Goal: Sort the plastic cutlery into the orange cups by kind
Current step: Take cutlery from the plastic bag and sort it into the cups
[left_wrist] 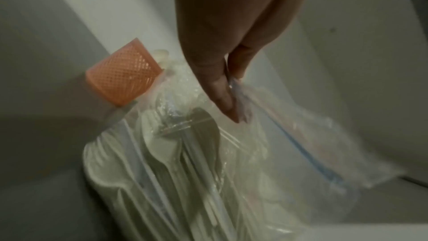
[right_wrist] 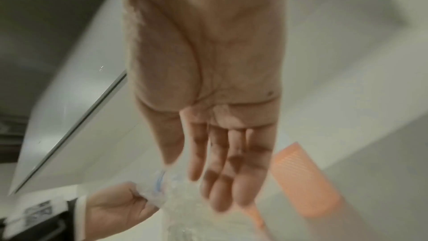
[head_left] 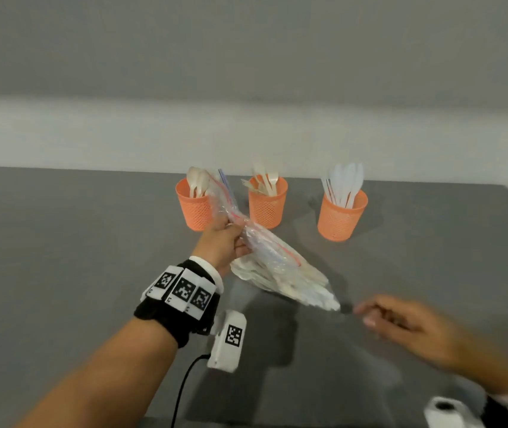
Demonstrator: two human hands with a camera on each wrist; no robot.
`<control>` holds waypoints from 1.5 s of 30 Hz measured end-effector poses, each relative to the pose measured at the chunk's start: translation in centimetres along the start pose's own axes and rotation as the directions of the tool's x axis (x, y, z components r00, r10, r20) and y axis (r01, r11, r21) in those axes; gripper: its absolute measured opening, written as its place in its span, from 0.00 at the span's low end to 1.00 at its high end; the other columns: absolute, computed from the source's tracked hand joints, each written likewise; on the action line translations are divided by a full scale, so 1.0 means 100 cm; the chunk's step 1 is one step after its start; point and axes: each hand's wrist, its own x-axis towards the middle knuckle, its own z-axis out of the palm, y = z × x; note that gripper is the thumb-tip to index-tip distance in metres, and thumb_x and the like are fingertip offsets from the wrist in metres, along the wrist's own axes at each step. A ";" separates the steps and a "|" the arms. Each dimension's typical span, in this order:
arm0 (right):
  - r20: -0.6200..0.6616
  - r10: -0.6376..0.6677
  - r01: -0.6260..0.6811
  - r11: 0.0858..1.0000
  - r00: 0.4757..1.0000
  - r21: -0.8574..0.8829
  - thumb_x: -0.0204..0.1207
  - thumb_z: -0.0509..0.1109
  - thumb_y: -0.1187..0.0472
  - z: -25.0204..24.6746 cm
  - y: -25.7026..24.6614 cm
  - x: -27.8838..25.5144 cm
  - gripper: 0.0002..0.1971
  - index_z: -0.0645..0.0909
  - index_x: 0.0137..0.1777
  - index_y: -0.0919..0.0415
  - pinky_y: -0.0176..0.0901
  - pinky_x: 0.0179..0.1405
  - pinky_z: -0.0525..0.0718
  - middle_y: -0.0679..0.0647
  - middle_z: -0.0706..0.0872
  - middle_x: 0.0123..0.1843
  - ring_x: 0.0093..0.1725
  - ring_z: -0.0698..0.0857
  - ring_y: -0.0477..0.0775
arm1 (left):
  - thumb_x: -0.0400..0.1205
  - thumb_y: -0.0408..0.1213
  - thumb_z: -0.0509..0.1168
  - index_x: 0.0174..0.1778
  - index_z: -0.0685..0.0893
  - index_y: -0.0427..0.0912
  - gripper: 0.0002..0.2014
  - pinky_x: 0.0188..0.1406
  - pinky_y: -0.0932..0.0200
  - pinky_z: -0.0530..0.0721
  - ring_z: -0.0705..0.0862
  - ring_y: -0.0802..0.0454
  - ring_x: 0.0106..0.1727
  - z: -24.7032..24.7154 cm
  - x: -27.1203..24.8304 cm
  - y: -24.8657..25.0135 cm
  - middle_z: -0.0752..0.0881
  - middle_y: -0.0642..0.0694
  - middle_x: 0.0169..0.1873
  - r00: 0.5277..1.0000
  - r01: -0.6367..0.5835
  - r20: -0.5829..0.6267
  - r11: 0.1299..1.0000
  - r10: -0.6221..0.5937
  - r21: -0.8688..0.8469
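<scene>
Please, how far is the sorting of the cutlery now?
Partly done: the three orange cups already hold spoons, forks and knives apart. In hand: the left hand grips a clear bag full of cutlery; the right hand reaches open toward it. Left: the bag's contents.

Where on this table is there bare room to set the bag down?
Bare grey table lies left of the left orange cup and right of the right orange cup. The middle is crowded: bag of cutlery, both hands.

The bag point(head_left: 280, 267) in my left grip point(head_left: 226, 242) is clear, crinkled, glossy plastic. The cutlery point(left_wrist: 162, 153) inside looks smooth, matt white plastic. The orange cups point(head_left: 267, 203) are perforated plastic mesh. The grey table point(head_left: 61, 242) looks smooth and matt.
</scene>
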 end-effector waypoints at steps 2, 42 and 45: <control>-0.176 -0.105 0.123 0.988 0.979 0.096 0.66 0.64 0.29 -0.001 -0.018 0.045 0.23 0.81 0.50 0.45 0.27 0.48 0.79 0.44 0.86 0.43 0.43 0.82 0.36 | 0.86 0.30 0.52 0.45 0.77 0.37 0.10 0.32 0.62 0.87 0.82 0.48 0.36 0.007 -0.008 -0.007 0.80 0.39 0.36 0.997 0.057 0.064 0.995 -0.052 -0.078; 0.016 0.249 -0.154 0.544 0.968 0.825 0.81 0.60 0.71 -0.009 -0.010 0.146 0.06 0.77 0.53 0.71 0.53 0.39 0.90 0.63 0.87 0.45 0.40 0.90 0.60 | 0.77 0.20 0.61 0.65 0.80 0.38 0.21 0.48 0.57 0.86 0.88 0.48 0.47 -0.039 0.049 0.011 0.86 0.40 0.49 0.993 -0.060 0.114 0.747 -0.021 0.662; -0.096 0.160 0.037 0.338 0.983 0.941 0.81 0.54 0.75 -0.008 -0.020 0.157 0.09 0.76 0.47 0.68 0.56 0.37 0.89 0.58 0.90 0.34 0.36 0.91 0.55 | 0.75 0.10 0.43 0.39 0.85 0.30 0.24 0.31 0.63 0.87 0.88 0.57 0.26 -0.046 0.046 0.020 0.86 0.45 0.26 0.970 0.229 0.089 0.973 -0.228 0.002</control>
